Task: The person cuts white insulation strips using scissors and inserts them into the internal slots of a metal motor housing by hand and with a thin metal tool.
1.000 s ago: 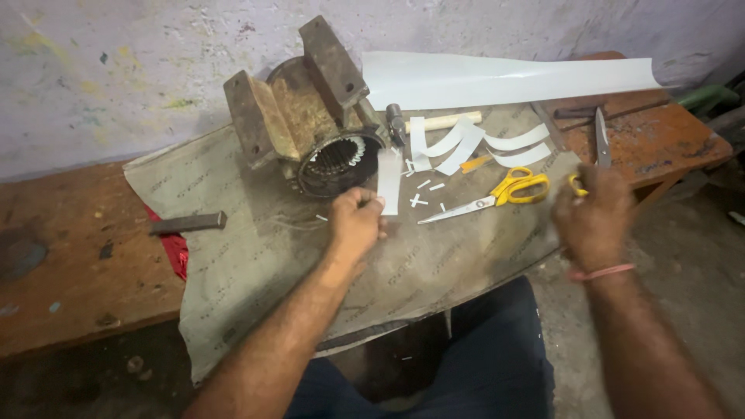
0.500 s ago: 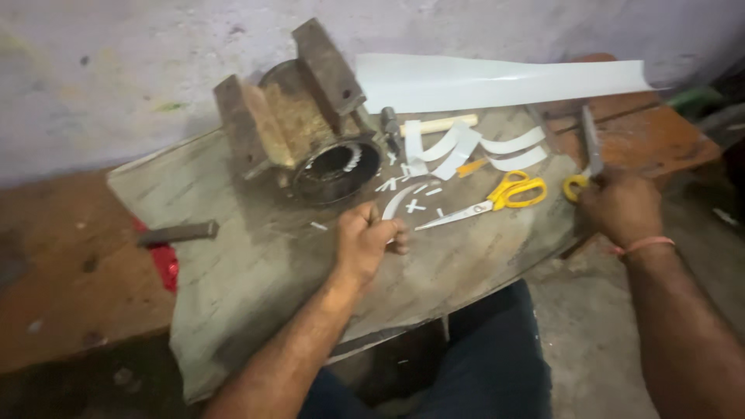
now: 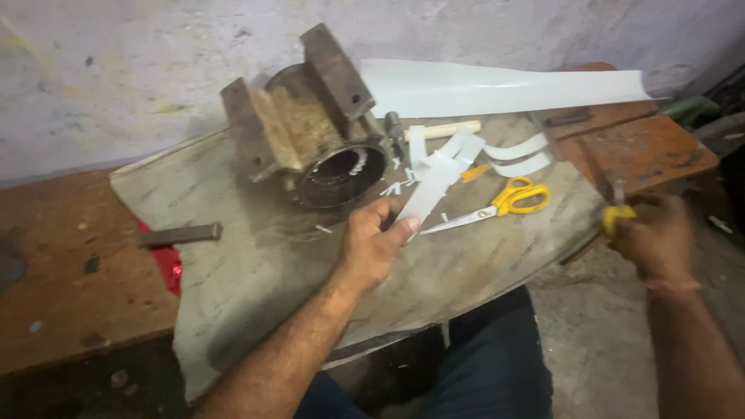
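- White paper strip (image 3: 431,188) is pinched in my left hand (image 3: 372,247), just beyond its fingertips.
- My right hand (image 3: 650,237), blurred, grips a yellow-handled tool (image 3: 617,211); yellow scissors (image 3: 500,206) lie between both hands.

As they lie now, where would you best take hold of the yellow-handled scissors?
Probably by the yellow handle loops of the scissors, coming from the right side: the loops point right and lie flat and clear on the grey sheet, while the blades point toward the left hand.
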